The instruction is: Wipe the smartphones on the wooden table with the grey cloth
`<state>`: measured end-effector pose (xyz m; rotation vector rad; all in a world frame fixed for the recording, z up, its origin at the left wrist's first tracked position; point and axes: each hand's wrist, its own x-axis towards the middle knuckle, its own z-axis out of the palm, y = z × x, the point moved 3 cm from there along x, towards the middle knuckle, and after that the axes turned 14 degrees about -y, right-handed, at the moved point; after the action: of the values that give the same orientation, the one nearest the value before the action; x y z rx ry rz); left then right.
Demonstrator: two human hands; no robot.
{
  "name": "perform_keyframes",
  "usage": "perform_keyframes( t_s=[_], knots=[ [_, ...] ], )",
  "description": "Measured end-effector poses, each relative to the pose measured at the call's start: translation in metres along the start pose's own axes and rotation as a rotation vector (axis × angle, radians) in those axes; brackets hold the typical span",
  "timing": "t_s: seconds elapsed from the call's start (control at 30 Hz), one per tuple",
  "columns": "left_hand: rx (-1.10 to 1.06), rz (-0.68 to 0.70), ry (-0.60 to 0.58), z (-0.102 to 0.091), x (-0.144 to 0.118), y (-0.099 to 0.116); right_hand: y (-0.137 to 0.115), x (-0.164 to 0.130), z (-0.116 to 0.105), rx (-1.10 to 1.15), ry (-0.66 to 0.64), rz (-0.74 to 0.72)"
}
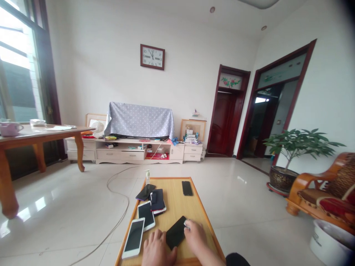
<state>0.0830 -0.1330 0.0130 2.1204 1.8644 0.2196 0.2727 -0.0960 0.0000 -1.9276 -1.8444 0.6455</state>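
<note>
A black smartphone (175, 233) lies at a slant on the small wooden table (177, 192), dark face up. My right hand (196, 236) is at its right edge, fingers closed on a small white wad (186, 224) that looks like cloth or tissue and touches the phone. My left hand (157, 249) rests palm down at the phone's left side, fingers stretched out, thumb by the lower edge. Just left of that hand is a white smartphone (134, 237). Behind it another white-framed smartphone (146, 215) overlaps a pile topped by a dark phone (157, 199).
Farther back on the table are a dark phone (145, 192), a pump bottle (148, 177) and a separate black phone (187, 188). A cable (122, 218) runs across the floor at left. A white bucket (330, 240) and wooden armchair (318, 192) stand at right.
</note>
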Motion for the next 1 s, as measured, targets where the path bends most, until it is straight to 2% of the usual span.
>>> perform_keyframes(
  t_s=[0.2, 0.4, 0.5, 0.6, 0.73, 1.0],
  knots=[
    [0.008, 0.010, -0.019, -0.008, -0.003, 0.004, 0.004, 0.003, -0.008, 0.429, -0.002, 0.063],
    [0.002, 0.048, -0.020, -0.010, -0.006, 0.001, 0.006, 0.002, 0.002, 0.740, -0.020, 0.062],
    [-0.013, 0.084, 0.004, -0.009, -0.005, -0.003, 0.005, 0.002, 0.006, 0.909, -0.082, 0.149],
    [-0.042, 0.129, 0.024, -0.009, -0.006, -0.004, 0.003, 0.001, 0.005, 0.972, -0.100, 0.245],
    [-0.083, 0.186, 0.041, -0.012, -0.009, -0.005, -0.001, 0.000, 0.004, 0.989, -0.108, 0.286],
    [-0.208, 0.293, 0.094, -0.005, -0.004, -0.020, -0.020, 0.004, -0.003, 1.017, -0.079, 0.260]
  ],
)
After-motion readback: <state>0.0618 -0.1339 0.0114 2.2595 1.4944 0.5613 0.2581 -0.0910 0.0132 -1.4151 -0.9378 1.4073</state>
